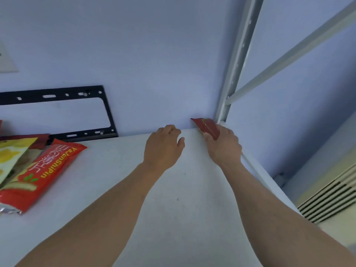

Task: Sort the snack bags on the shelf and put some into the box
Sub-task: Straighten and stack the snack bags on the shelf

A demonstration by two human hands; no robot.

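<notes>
Early stage, judging by the layout: right hand point(223, 145) pinches a dark red bag point(207, 127) at the shelf's point(173, 189) back right corner, left hand point(163, 147) rests beside it loosely curled and empty, other snack bags point(44, 170) lie unsorted far left, no box visible.

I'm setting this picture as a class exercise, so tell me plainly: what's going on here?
A person is reaching with both bare arms to the back of a white shelf. The right hand holds a small dark red packet at the back right corner, beside the metal shelf post. The left hand rests at the back edge with curled fingers, holding nothing that can be seen. More snack bags lie in a pile at the left, a red bag on top beside a yellow-green bag. No box is in view.
</notes>
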